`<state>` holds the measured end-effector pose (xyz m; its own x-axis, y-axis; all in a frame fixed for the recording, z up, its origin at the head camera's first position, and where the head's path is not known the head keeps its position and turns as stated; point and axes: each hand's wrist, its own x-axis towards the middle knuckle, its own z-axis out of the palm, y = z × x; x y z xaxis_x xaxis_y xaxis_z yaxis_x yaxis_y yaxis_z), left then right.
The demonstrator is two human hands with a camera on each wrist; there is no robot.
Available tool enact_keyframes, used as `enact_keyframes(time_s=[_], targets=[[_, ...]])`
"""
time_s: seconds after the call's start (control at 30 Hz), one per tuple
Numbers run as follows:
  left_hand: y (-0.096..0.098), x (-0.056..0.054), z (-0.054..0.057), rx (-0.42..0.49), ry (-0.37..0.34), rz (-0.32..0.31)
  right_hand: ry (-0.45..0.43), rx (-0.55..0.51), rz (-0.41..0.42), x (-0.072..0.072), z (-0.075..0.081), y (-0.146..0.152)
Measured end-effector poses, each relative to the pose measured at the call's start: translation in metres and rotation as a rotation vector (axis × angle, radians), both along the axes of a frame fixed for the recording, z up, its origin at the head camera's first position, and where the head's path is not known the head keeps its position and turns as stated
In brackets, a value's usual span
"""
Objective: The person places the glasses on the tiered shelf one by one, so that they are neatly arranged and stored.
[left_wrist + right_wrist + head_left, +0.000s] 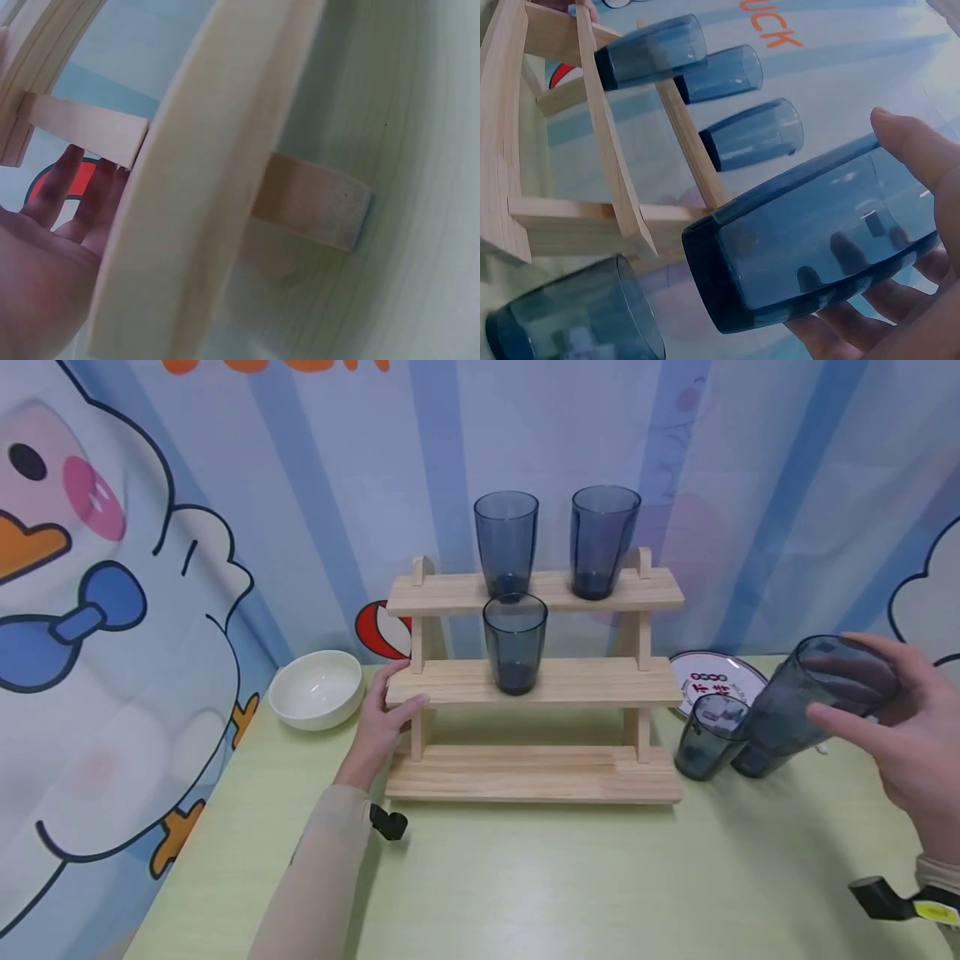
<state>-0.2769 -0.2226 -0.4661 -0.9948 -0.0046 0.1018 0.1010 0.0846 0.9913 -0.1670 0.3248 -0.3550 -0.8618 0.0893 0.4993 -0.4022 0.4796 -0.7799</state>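
Observation:
My left hand [386, 718] grips the left end of a three-tier wooden rack [532, 785] at its middle shelf, with the thumb in front and the fingers behind. In the left wrist view, fingers [49, 191] reach behind a board. My right hand [900, 718] holds a blue-grey drinking glass [802, 247] tilted, thumb on one side and fingers around the other. Close to it, another glass [708, 743] stands upright on the table. Two glasses stand on the top shelf, one left [507, 539] and one right [603, 539]. A third glass [516, 643] is on the middle shelf.
A white bowl [317, 689] sits on the table left of the rack. Behind the standing glass at right lies a plate [693, 667] with a printed design. The pale green table [525, 877] meets a cartoon-printed backdrop [337, 485] behind the rack.

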Motion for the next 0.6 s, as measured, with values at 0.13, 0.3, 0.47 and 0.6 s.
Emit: enact_keyframes(time_s=[0.13, 0.3, 0.47, 0.6], targets=[[-0.001, -0.001, 0.0, -0.002, -0.01, 0.003, -0.043, -0.069, 0.062, -0.007, 0.005, -0.015], [0.0, -0.001, 0.001, 0.009, -0.013, -0.008, -0.062, -0.164, 0.151, -0.015, 0.006, -0.033], [0.001, 0.0, 0.002, 0.027, -0.007, -0.015, -0.103, -0.192, 0.178, -0.023, 0.007, -0.049], [0.0, 0.0, 0.002, 0.029, -0.014, -0.015, -0.163, -0.173, 0.179, -0.029, 0.01, -0.062]])
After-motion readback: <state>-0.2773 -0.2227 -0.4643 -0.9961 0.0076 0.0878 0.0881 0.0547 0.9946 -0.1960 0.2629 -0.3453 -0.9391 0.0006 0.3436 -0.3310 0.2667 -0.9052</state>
